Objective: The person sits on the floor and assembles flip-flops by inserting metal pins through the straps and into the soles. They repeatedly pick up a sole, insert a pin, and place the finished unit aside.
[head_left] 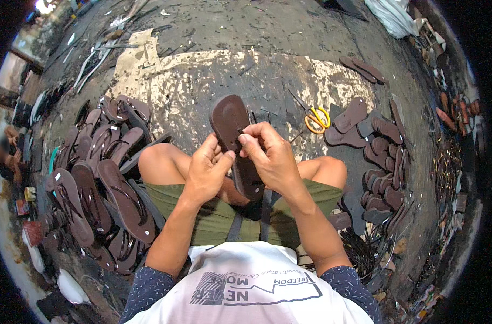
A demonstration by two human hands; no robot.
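Above my lap a brown flip-flop sole (pixel 228 110) is tilted lengthwise, its wider end pointing away from me. My left hand (pixel 208 164) is closed on its left edge, thumb on the top face. Over the sole's right side, my right hand (pixel 267 154) pinches thumb and forefinger together at a small dark spot near the middle. What sits between those fingertips is too small to make out. A small white sticker marks the sole's near end. Beyond my right knee lie scissors (pixel 316 119) with yellow-orange handles.
Finished brown flip-flops (pixel 124 202) with dark straps are heaped at my left. Loose brown soles (pixel 383 156) lie in rows and piles at my right, with a bundle of black straps (pixel 359 251) nearer me. Worn sheeting (pixel 203 65) covers the floor ahead. A person (pixel 8 154) is at far left.
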